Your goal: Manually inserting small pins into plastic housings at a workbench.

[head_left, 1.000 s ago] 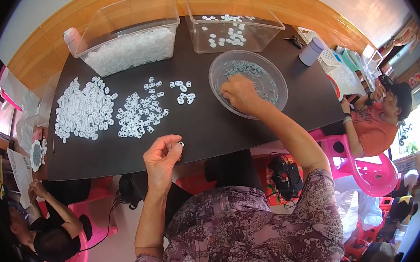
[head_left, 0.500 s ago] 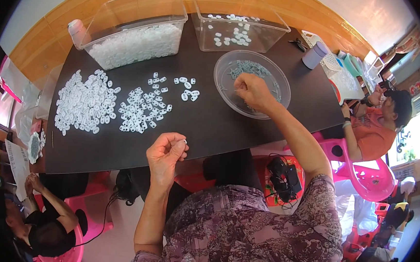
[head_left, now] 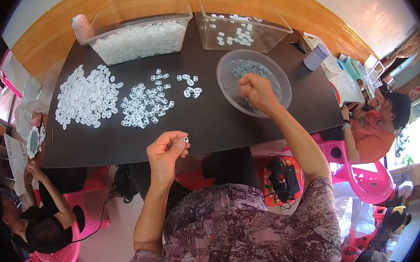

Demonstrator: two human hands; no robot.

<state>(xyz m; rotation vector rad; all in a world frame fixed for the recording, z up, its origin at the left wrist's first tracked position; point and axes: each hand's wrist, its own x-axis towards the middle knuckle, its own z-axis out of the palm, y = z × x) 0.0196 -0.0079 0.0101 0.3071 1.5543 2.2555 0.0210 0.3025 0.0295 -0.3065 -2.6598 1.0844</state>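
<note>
My left hand [head_left: 166, 150] is just off the table's front edge, with a small white plastic piece [head_left: 186, 139] pinched between thumb and fingers; a dark hole shows in it. My right hand [head_left: 256, 91] is over the round clear tub [head_left: 221, 85], its fingers curled together and pointing down. Whatever those fingertips hold, if anything, is hidden. Many small grey screws [head_left: 251, 68] lie in the tub. A loose group of white plastic pieces with holes [head_left: 146, 106] is on the table beyond my left hand, with a few more [head_left: 192, 92] nearer the tub.
Farther left spreads a pile of white oval pieces [head_left: 86, 98]. At the back stand a clear bin full of white pieces [head_left: 138, 43] and another bin [head_left: 270, 38] holding a few. A grey-lidded cup [head_left: 315, 57] is back right. People sit at both sides.
The small white piece in my left hand shows more plainly now. My right hand stays over the tub and has shifted only slightly. The view has tilted a little.
</note>
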